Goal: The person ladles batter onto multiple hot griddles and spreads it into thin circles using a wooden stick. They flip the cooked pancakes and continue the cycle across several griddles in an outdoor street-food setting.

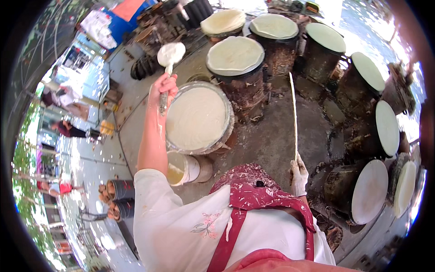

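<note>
My left hand (pixel 164 87), bare and wet with batter, grips the handle of a batter-coated ladle (pixel 171 53) above the left rim of a wide basin of pale batter (pixel 196 117). In a white glove, my right hand (pixel 299 175) holds a long thin stick (pixel 294 112) that points away from me. Beyond the basin, a round griddle covered by a thin pale sheet (pixel 235 56) sits on a sooty drum stove (pixel 243 90). More round griddle tops (pixel 274 26) curve around to the right, several with pale surfaces.
A white bucket (pixel 190 169) with yellowish contents stands below the basin. A stack of pale sheets (pixel 223 21) lies at the back. Black buckets (pixel 123 189) stand at the left, and a person (pixel 69 129) is farther off. Another drum stove (pixel 340 190) stands near my right side.
</note>
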`<action>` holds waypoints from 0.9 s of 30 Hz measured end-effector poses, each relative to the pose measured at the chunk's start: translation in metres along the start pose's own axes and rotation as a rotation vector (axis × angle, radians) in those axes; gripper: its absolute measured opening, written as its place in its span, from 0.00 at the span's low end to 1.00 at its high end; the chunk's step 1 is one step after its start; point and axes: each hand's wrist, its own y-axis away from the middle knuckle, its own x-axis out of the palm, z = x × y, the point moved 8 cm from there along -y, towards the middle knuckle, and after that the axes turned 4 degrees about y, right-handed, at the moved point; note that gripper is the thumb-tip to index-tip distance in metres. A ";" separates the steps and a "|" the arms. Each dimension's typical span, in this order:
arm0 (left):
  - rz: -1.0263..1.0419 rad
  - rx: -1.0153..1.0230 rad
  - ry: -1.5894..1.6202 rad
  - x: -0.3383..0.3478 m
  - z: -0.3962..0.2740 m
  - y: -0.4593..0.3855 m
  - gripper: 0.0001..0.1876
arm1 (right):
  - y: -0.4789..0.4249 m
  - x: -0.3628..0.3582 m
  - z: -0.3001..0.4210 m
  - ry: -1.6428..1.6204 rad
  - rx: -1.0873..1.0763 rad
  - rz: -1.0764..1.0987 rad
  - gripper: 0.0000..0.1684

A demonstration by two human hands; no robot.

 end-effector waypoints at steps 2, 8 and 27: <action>-0.064 0.080 -0.324 0.029 0.038 -0.018 0.14 | -0.020 -0.037 -0.014 0.077 -0.030 -0.070 0.28; 0.293 -0.054 -0.837 0.145 0.174 -0.058 0.17 | 0.014 -0.113 -0.019 -0.122 -0.070 -0.448 0.25; 1.312 -1.318 -0.727 0.448 0.676 0.199 0.20 | 0.245 -0.252 -0.045 -0.367 -0.260 -1.492 0.28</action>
